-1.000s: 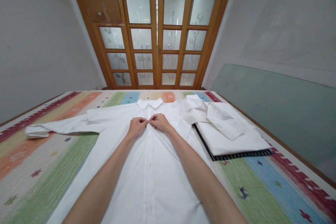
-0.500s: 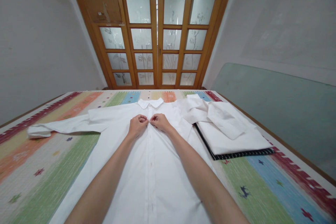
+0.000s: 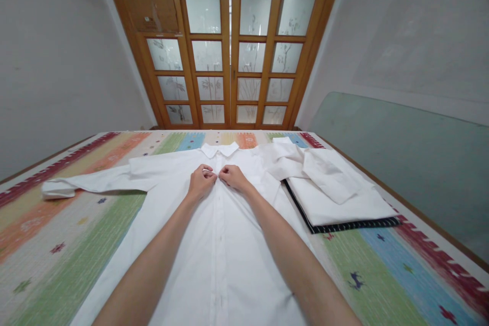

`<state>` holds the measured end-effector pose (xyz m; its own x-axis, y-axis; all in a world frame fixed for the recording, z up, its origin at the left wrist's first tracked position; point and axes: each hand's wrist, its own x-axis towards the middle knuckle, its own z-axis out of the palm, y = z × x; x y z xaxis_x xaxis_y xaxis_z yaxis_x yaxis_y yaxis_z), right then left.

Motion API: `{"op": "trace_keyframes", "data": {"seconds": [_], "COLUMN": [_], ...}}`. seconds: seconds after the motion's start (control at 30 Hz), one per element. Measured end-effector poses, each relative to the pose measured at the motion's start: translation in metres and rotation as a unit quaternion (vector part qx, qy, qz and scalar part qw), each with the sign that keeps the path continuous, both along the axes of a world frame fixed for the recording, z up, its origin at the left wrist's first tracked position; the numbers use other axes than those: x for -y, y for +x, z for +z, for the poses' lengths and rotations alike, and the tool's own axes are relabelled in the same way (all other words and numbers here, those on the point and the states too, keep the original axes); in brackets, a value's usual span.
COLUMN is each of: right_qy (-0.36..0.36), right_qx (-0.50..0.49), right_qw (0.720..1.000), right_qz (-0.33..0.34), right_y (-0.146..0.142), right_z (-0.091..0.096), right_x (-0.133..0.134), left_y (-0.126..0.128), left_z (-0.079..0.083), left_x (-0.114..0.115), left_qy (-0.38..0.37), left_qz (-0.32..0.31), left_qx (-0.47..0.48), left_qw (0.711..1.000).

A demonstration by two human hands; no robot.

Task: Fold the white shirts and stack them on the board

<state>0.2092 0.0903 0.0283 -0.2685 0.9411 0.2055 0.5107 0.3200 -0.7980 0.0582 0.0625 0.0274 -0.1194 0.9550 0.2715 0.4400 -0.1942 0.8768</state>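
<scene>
A white button-up shirt (image 3: 179,244) lies flat, front up, on a striped multicoloured cover (image 3: 69,224), its collar pointing away from me. My left hand (image 3: 201,184) and my right hand (image 3: 233,177) meet on the shirt's front placket a little below the collar. Both hands are closed in a pinch on the placket fabric, fingertips nearly touching each other. The shirt's left sleeve (image 3: 87,183) stretches out to the left. Its right sleeve runs under the pile at the right.
To the right lies a stack of folded white garments (image 3: 336,193) on a dark striped cloth (image 3: 355,224). A wooden door with frosted glass panes (image 3: 229,56) stands beyond the far edge. Grey walls flank both sides.
Both hands stay pinched at the placket, with only small finger movements. The view has shifted very slightly.
</scene>
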Motion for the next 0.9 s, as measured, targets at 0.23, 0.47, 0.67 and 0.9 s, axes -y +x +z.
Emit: {"op": "trace_keyframes", "data": {"seconds": [0.23, 0.47, 0.67, 0.9], "right_qy": [-0.007, -0.009, -0.002, 0.025], "right_qx": [0.015, -0.003, -0.005, -0.029], "right_qw": [1.000, 1.000, 1.000, 0.999], "right_qz": [0.006, 0.015, 0.021, -0.037], "right_y": [0.0002, 0.0008, 0.0013, -0.0007], "right_z": [0.0031, 0.0020, -0.0012, -0.0047], "right_x": [0.0005, 0.0000, -0.0020, -0.0001], "left_y": [0.0013, 0.0023, 0.0013, -0.0012], "left_z": [0.0015, 0.0011, 0.0001, 0.0029], "left_x": [-0.0010, -0.0012, -0.0025, -0.0033], "left_qy": [0.002, 0.001, 0.014, 0.021], "left_qz": [0.013, 0.023, 0.030, 0.015], "left_qx": [-0.014, -0.025, -0.084, -0.130], "left_qw": [1.000, 0.999, 0.996, 0.991]}}
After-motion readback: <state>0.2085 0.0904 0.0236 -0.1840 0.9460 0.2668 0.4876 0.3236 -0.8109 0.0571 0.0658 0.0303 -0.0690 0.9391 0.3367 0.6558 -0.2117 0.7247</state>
